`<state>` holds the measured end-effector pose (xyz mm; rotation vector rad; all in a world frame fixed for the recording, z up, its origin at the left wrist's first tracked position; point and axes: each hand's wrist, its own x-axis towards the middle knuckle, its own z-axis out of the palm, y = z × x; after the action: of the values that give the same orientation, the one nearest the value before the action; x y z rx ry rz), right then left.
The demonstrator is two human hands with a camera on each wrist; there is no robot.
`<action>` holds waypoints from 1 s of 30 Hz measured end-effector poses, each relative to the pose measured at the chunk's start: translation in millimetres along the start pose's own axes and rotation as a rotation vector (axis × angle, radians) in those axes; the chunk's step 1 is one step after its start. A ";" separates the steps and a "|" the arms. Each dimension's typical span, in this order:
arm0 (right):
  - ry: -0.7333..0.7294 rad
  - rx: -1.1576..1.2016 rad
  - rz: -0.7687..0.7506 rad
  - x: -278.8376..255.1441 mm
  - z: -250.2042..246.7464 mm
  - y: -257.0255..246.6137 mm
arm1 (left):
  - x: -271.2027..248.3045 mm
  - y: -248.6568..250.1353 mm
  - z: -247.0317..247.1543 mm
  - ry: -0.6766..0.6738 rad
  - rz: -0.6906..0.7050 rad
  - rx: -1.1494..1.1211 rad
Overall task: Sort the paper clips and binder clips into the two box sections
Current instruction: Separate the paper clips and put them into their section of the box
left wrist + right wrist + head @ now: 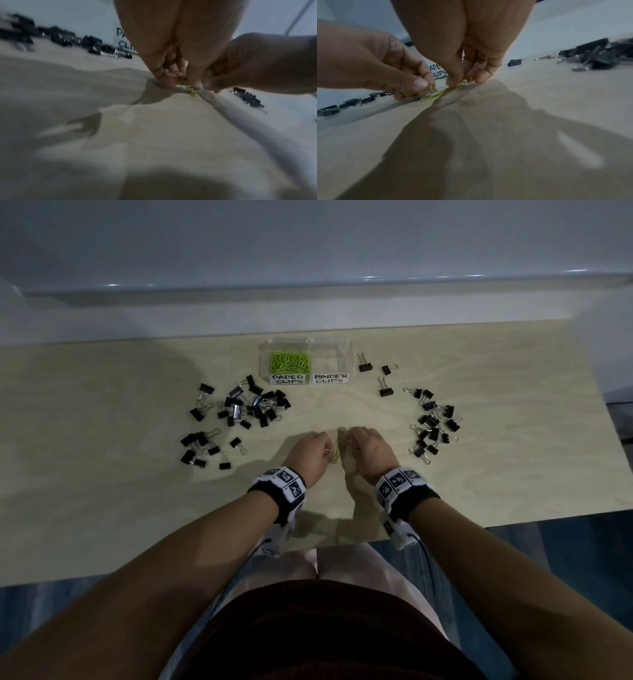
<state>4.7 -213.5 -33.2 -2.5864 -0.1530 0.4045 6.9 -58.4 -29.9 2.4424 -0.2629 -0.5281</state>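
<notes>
Left hand and right hand, fingers curled, pinch green paper clips on the table, near the box; binder clips lie at both sides.

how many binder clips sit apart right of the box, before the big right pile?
3: one binder clip just right of the box, one beyond it, one nearer the person. More may hide in the right pile.
</notes>
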 end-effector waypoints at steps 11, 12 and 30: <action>-0.306 -0.234 -0.091 40.7 -25.6 -7.0 | 5.0 19.3 14.1 0.024 -0.165 0.084; -0.307 -0.230 -0.100 39.8 -26.0 -6.8 | 5.1 19.7 13.6 0.013 -0.165 0.091; -0.146 -0.102 -0.174 15.5 -11.7 -1.3 | -0.6 -14.5 -4.9 -0.013 0.039 0.106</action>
<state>23.0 -215.1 -26.9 -2.6158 -0.4578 0.5326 9.3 -44.1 -35.0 2.5314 -0.3511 -0.5257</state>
